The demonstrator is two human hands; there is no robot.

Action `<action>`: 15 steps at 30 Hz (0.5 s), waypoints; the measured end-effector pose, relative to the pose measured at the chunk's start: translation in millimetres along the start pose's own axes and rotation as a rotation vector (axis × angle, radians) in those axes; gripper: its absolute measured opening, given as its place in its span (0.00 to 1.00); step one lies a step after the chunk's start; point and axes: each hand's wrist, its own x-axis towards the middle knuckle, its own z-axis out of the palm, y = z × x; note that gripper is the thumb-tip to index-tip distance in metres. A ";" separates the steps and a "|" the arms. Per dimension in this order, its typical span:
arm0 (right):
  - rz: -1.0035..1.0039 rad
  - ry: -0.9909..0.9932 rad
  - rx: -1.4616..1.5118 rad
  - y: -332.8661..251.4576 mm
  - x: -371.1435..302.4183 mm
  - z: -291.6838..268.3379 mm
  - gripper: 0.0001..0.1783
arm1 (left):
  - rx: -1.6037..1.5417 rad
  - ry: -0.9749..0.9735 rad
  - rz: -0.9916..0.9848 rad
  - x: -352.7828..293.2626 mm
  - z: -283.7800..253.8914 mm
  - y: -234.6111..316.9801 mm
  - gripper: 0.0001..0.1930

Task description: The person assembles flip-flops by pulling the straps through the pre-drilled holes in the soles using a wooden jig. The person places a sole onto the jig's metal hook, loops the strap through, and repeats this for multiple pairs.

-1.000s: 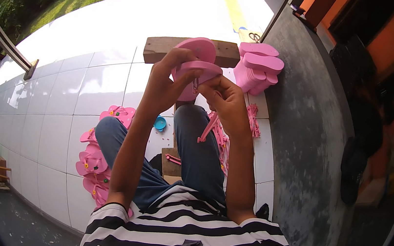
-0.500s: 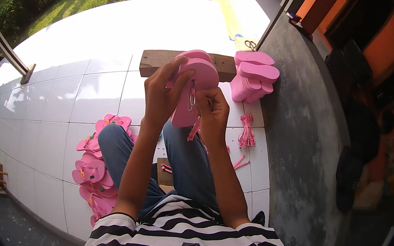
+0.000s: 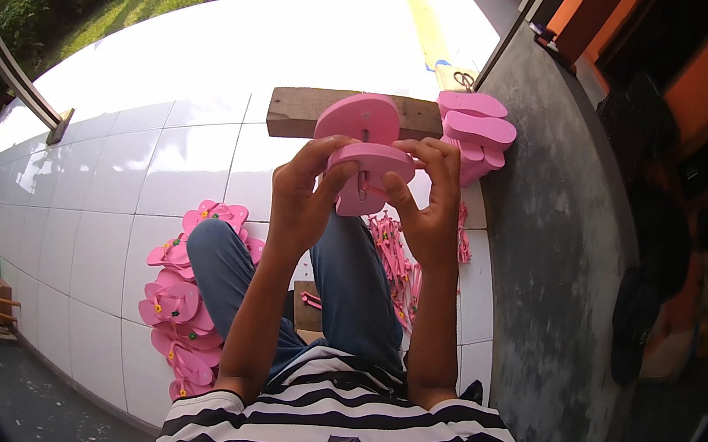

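Over my knees, my left hand (image 3: 308, 187) and my right hand (image 3: 429, 202) grip a pink foam sandal sole (image 3: 377, 157) from its two sides. Both thumbs lie on its near face, with fingers curled round the far edge. A thin looped metal wire (image 3: 364, 185) shows at the near face, close to my thumbs. Just beyond stands a second pink sole (image 3: 358, 118), and a narrow metal piece shows in the gap between the two. My fingers partly hide how the wire passes through the foam.
Behind the soles lies a wooden block (image 3: 296, 113). Stacked pink soles (image 3: 482, 131) stand to its right, near scissors (image 3: 463, 80). Finished pink flip-flops (image 3: 176, 305) pile up beside my left knee. Pink straps (image 3: 394, 252) lie by my right leg. A grey wall (image 3: 545, 245) rises at right.
My right hand has left the wire loop and now grips the sole's right side. The near sole has tipped, and a gap shows between the soles. The view has shifted slightly.
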 end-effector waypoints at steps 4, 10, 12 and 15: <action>0.199 -0.209 0.304 -1.5 7.6 4.3 0.24 | 0.037 0.006 -0.114 0.8 3.0 3.2 0.13; 0.258 -0.181 0.550 1.4 -10.5 9.4 0.21 | 0.155 0.057 -0.070 -14.3 12.1 9.6 0.14; 0.275 -0.128 0.520 -2.9 -16.1 12.8 0.20 | 0.118 0.089 -0.079 -20.2 16.5 14.0 0.14; 0.291 -0.059 0.472 -18.0 -19.6 19.8 0.17 | 0.035 0.174 -0.098 -29.2 22.1 23.9 0.15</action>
